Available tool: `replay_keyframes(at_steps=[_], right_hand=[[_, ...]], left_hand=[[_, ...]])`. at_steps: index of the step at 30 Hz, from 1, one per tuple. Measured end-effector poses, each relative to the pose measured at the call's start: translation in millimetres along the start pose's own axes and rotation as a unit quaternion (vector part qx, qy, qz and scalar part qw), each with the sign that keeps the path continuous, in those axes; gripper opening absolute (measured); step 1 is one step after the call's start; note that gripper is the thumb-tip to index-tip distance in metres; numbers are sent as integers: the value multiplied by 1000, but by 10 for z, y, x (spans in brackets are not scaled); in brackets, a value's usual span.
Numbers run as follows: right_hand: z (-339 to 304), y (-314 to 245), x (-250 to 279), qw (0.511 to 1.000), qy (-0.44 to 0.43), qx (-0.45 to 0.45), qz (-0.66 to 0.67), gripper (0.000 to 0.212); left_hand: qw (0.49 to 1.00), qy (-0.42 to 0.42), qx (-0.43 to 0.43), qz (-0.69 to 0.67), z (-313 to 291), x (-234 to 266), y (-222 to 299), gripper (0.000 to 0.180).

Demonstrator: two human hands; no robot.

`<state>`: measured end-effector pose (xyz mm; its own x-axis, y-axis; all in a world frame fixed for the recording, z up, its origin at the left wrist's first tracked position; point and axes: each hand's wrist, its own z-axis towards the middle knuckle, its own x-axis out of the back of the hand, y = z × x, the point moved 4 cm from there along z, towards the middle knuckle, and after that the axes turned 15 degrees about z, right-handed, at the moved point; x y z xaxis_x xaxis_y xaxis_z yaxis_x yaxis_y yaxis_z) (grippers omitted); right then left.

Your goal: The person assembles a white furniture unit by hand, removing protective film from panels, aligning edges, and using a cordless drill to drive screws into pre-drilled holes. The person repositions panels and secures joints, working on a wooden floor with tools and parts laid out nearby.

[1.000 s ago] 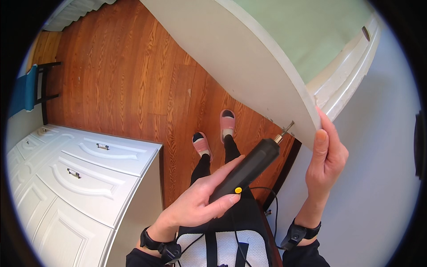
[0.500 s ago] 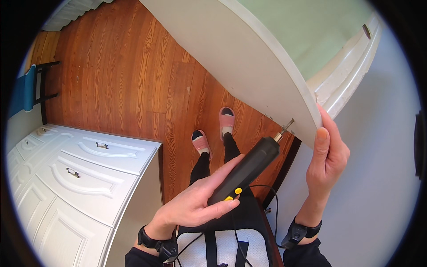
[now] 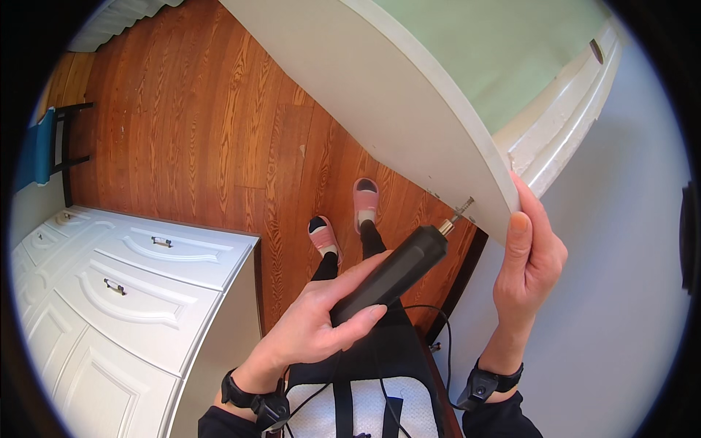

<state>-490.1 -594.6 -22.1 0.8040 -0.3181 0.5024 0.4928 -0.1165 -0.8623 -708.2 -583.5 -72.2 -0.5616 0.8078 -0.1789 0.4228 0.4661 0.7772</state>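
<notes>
My left hand is wrapped around a black cordless electric screwdriver, its thumb lying along the near side. The long metal bit points up and right, its tip beside small marks near the lower corner of a large off-white panel. Whether the tip touches the panel, I cannot tell. My right hand pinches the panel's rim near that same corner, the thumb on the near face and the fingers behind the edge.
A white chest of drawers with dark handles stands to the left. Behind the panel's edge lies a pale green surface with a glossy white rail. A grey wall is at the right. My slippered feet rest on the wooden floor. Cables hang below.
My left hand has turned the screwdriver slightly, so its yellow buttons no longer show. The whole view has shifted a little; my right hand keeps its grip on the panel.
</notes>
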Motion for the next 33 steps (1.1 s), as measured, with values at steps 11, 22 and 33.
replay_keyframes(at_steps=[11, 22, 33], right_hand=[[-27, 3, -10, 1000, 1, -17, -1, 37], [-16, 3, -14, 1000, -3, -6, 3, 37], [-42, 2, -18, 1000, 1, 2, 0, 38]], left_hand=[[1000, 1, -8, -6, 51, 11, -19, 55], [1000, 4, -3, -8, 71, 5, -33, 56], [1000, 3, -10, -13, 85, -10, -57, 56]])
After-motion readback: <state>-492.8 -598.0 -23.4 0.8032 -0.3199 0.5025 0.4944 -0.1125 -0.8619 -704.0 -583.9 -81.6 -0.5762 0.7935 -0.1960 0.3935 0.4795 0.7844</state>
